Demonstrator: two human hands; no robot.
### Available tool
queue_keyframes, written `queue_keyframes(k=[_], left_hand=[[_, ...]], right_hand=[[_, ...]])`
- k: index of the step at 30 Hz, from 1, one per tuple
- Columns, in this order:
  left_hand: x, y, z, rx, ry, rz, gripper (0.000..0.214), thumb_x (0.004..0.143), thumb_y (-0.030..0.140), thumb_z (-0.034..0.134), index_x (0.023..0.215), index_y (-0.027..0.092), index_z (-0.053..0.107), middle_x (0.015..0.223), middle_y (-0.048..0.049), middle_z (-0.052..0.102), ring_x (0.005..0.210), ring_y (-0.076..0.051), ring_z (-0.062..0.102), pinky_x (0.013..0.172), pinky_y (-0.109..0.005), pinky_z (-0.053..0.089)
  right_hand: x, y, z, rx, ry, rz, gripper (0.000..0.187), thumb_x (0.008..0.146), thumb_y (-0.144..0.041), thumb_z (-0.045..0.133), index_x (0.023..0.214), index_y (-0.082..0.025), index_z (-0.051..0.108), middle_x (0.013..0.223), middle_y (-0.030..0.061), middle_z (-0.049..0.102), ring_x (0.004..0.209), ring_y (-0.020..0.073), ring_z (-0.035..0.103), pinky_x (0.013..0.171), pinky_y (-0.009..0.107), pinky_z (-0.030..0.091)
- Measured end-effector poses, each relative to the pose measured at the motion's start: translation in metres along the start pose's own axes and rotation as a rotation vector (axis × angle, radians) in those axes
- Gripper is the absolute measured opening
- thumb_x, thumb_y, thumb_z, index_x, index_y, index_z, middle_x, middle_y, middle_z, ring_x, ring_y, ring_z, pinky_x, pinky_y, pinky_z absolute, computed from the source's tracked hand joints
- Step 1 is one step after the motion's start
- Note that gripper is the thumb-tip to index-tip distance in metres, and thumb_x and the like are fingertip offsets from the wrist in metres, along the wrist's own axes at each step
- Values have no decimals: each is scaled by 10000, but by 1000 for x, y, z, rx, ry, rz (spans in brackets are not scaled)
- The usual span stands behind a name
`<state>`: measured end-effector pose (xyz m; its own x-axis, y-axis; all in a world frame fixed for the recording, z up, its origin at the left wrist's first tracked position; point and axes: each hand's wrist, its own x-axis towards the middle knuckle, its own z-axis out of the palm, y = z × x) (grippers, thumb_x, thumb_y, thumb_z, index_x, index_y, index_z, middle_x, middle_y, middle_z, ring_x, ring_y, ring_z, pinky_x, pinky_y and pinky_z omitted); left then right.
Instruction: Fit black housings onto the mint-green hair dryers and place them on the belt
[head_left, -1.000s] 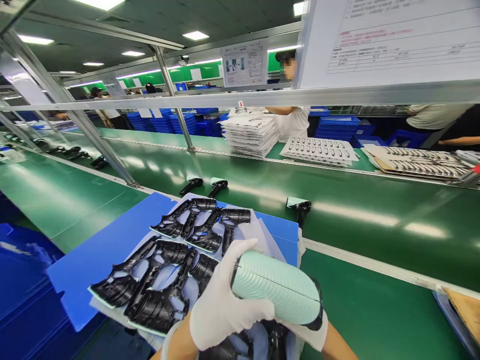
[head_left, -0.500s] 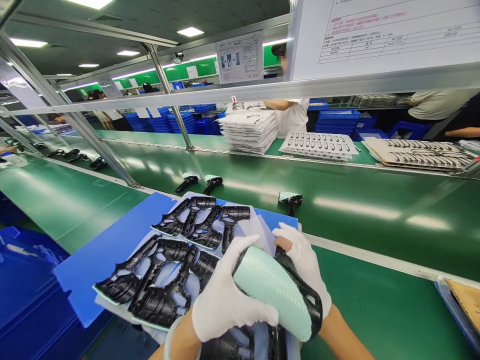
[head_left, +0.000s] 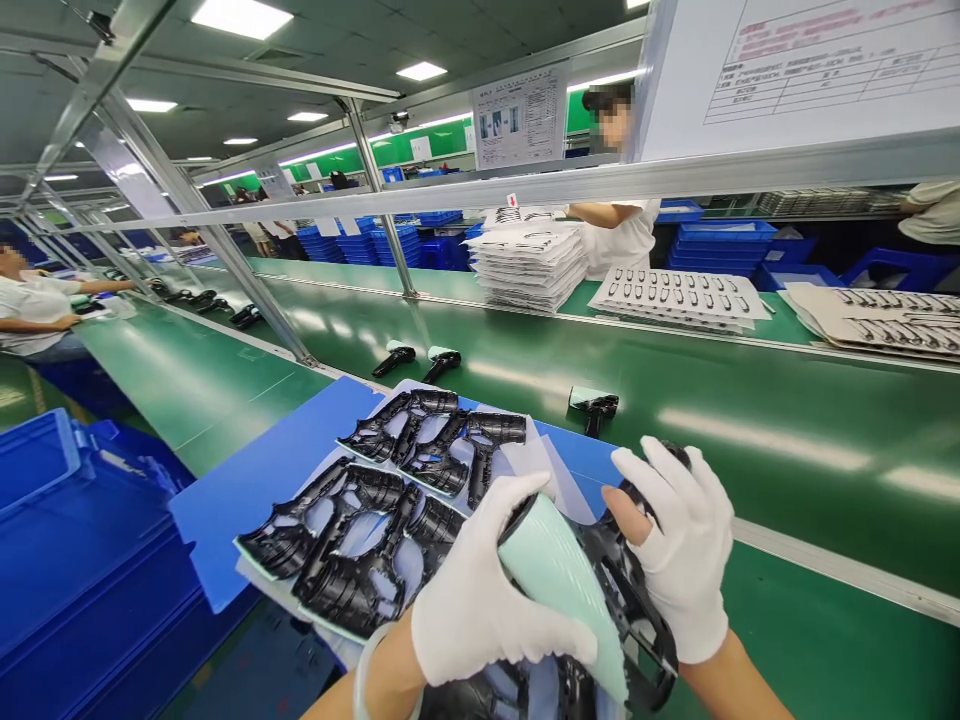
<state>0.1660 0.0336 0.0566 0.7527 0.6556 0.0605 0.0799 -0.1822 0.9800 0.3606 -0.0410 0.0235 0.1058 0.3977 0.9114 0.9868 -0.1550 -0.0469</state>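
My left hand point(head_left: 487, 585), in a white glove, is wrapped round a mint-green ribbed hair dryer shell point(head_left: 562, 575) at the lower middle. On its right, my right hand point(head_left: 679, 550) grips a black hair dryer shell half point(head_left: 637, 610), with fingers over its upper end and a bare thumb tip showing. The black half is angled so that its hollow inside shows, close beside the green shell; I cannot tell whether they touch. Left of my hands, several black shell halves point(head_left: 352, 550) lie inside-up in layers on white sheets.
A blue board point(head_left: 247, 480) lies under the sheets. Several hair dryers point(head_left: 592, 405) rest on the green conveyor point(head_left: 750, 430) beyond. Blue bins point(head_left: 67, 560) stand at left. A metal rail point(head_left: 450, 195) crosses above the line. Co-workers point(head_left: 45, 310) sit at left and across the line.
The black half has turned away from the green shell, and its inside now shows. My right hand has moved right and up, apart from the left. The view has swung left.
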Motion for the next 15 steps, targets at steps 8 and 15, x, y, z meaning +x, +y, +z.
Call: queue_keyframes(k=[8, 15], left_hand=[[2, -4, -4, 23, 66, 174, 358, 1023, 416, 385, 1277, 245, 570, 1231, -56, 621, 1151, -220, 569, 1027, -331, 410], [1, -4, -7, -34, 30, 50, 858, 634, 514, 867, 1368, 276, 491, 1334, -62, 573, 1231, -313, 541, 1090, -409, 404]], right_hand=[[15, -11, -19, -120, 62, -390, 379, 727, 25, 712, 908, -252, 526, 992, 75, 694, 1379, 266, 400, 1074, 663, 333], [27, -7, -18, -143, 121, -480, 353, 691, -16, 756, 885, -232, 556, 1011, 77, 665, 1087, 238, 550, 1009, 656, 373]])
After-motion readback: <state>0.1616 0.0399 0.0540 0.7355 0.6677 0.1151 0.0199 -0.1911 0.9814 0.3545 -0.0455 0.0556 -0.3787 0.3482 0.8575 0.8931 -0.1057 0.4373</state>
